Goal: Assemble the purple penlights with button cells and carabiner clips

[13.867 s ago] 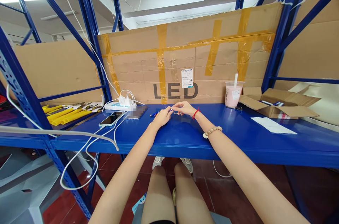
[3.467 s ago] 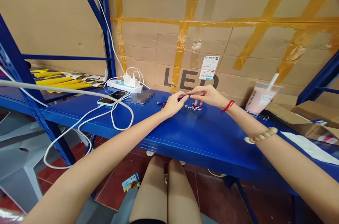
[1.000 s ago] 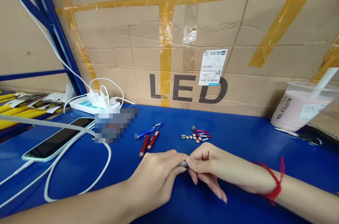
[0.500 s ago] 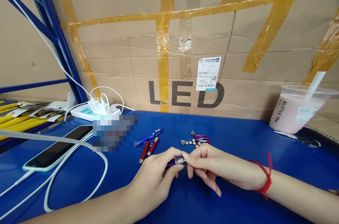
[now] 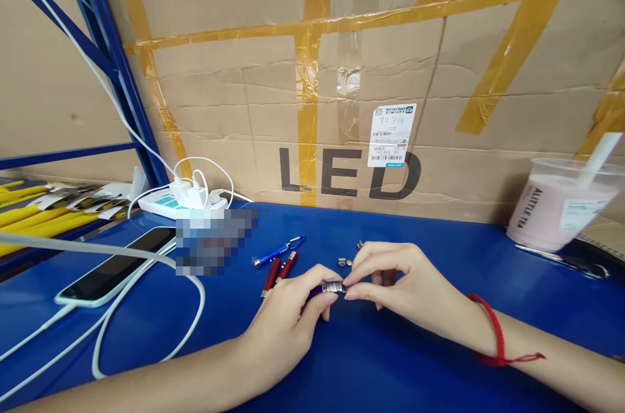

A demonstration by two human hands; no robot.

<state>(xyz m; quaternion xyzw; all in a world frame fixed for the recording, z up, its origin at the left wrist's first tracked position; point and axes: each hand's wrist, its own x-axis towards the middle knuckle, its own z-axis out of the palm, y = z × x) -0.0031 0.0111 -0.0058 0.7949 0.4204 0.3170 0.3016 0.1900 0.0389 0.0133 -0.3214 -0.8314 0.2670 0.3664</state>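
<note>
Pinching the small purple penlight (image 5: 328,288) from both ends just above the blue shelf (image 5: 439,361), the left hand (image 5: 288,322) wraps its barrel while the right hand (image 5: 405,283) nips the silver threaded end, a grip that suits twisting. Two red penlights (image 5: 278,268) and a blue one (image 5: 276,252) lie just beyond the left hand, and small silver parts (image 5: 344,262) sit beside the right fingers, within easy reach. A phone (image 5: 114,266) on its white cable (image 5: 146,309) and a pink drink cup (image 5: 561,211) stand well apart at the sides.

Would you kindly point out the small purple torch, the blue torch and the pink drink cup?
small purple torch (image 5: 333,286), head view, silver threaded end.
blue torch (image 5: 270,256), head view, barrel middle.
pink drink cup (image 5: 556,214), head view, side wall.
</note>
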